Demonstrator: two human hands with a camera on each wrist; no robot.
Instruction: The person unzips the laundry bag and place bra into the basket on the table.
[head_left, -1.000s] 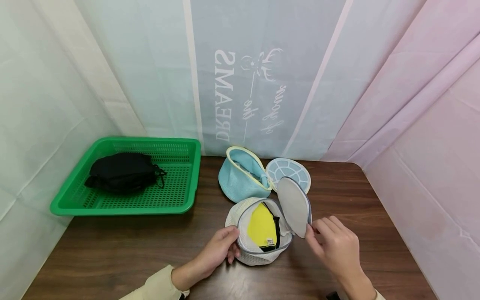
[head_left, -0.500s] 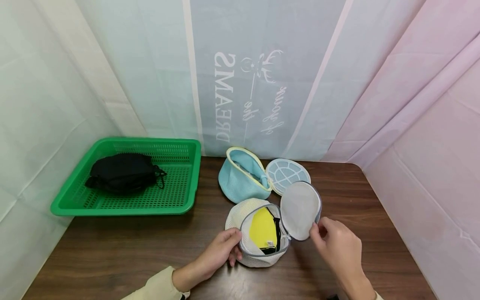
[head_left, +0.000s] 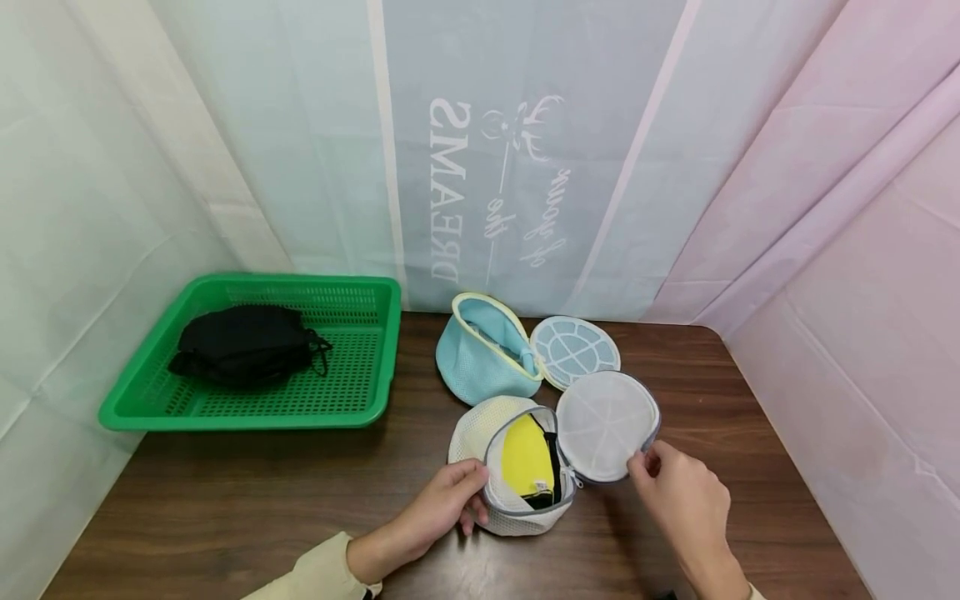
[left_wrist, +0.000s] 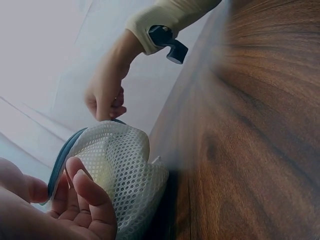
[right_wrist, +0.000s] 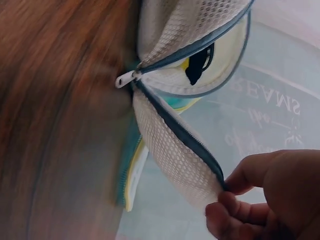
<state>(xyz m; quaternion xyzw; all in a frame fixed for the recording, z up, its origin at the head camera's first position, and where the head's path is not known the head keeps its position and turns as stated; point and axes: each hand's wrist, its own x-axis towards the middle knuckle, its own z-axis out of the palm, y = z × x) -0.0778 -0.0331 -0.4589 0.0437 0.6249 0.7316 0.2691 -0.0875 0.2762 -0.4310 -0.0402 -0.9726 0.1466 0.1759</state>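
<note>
A white mesh laundry bag with a grey zip edge stands on the table, its round lid folded out to the right. Inside lies a yellow and black item, its kind unclear. My left hand pinches the bag's left rim between thumb and fingers. With thumb and fingertips my right hand pinches the lid's outer edge. In the right wrist view the zip pull hangs at the hinge between bag and lid. Right behind stands a light blue mesh bag with yellow trim, its own lid laid out.
At the left a green plastic basket holds a black drawstring pouch. The dark wooden table ends at a printed curtain behind and pale cloth sides.
My right hand has drawn the white lid down and to the right, from nearly upright to almost flat. The left hand has shifted slightly right with the rim.
</note>
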